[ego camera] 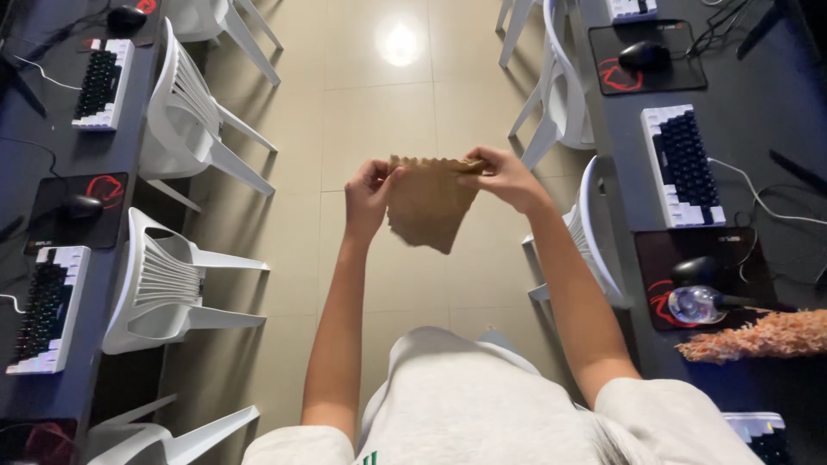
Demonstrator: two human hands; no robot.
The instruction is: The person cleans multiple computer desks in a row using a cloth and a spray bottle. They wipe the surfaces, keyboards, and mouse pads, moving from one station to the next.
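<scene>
A small brown paper bag (428, 205) with a zigzag top edge hangs in the air in front of me, above the tiled aisle. My left hand (368, 195) pinches its top left corner. My right hand (502, 176) pinches its top right corner. The bag's lower end droops to a point between my forearms.
White plastic chairs (164, 280) line the left side and more chairs (562, 95) the right. Dark desks on both sides carry keyboards (682, 165), computer mice (644, 55) on mouse pads, and cables. An orange fluffy duster (758, 336) and a clear round object (696, 304) lie on the right desk.
</scene>
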